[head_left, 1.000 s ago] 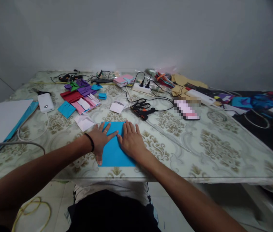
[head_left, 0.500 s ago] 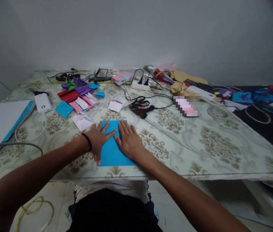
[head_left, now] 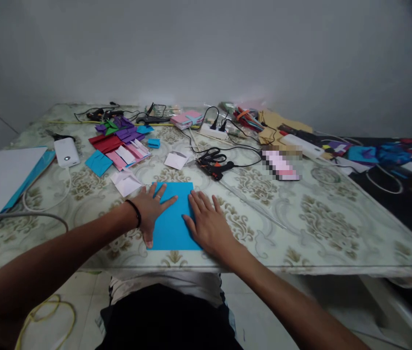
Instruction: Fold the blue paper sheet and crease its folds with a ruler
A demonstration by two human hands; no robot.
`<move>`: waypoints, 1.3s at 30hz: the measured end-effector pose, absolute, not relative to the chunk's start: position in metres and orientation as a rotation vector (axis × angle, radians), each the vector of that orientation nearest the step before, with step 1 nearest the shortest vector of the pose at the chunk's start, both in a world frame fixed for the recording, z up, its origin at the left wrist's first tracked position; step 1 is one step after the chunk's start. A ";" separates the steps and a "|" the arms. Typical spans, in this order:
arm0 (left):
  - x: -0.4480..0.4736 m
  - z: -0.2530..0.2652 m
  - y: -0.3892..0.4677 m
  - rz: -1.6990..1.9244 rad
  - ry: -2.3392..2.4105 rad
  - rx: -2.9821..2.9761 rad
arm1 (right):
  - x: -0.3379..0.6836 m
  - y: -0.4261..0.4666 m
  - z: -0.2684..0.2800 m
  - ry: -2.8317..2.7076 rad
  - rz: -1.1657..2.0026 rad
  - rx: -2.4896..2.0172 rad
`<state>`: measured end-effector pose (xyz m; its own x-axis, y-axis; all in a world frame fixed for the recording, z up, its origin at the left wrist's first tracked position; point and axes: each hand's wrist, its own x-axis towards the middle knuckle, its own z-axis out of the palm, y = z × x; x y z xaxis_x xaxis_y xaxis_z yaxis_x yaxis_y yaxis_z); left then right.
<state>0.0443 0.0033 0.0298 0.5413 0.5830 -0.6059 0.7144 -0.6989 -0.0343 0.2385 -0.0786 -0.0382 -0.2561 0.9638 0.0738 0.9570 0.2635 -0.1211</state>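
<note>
A sheet of blue paper (head_left: 174,226) lies flat near the table's front edge, between my two hands. My left hand (head_left: 152,209) rests on its left side with fingers spread, the thumb near the lower left corner. Along the right edge lies my right hand (head_left: 209,221), palm down, its fingers stretched out and the thumb apart over the blue surface. Just beyond the left hand is a folded white paper piece (head_left: 126,182); another white folded piece (head_left: 177,159) lies farther back.
Folded red paper (head_left: 106,142) and blue paper (head_left: 98,162) pieces lie behind. A glue gun (head_left: 216,169) with its cable sits beyond my right hand, near a power strip (head_left: 213,131). At left are a white power bank (head_left: 66,152) and a paper stack (head_left: 7,172).
My right hand has slid to the right, from on top of the blue paper to its right edge. My left hand has stayed in place.
</note>
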 end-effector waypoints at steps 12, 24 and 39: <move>0.043 0.028 0.005 -0.838 1.103 2.529 | 0.282 -0.192 -0.037 -2.592 -0.086 -1.475; 0.030 0.015 0.010 -0.672 0.984 2.587 | 0.281 -0.157 -0.008 -2.000 0.758 -1.565; -0.008 0.008 0.012 -0.258 0.838 2.545 | 0.255 -0.026 -0.034 -1.226 1.318 -1.470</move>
<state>-0.0083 0.0119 0.0082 0.7981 0.5179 -0.3079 0.6014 -0.7161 0.3543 0.2549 -0.0263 -0.0342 -0.0100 0.9757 -0.2190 0.1478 -0.2151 -0.9653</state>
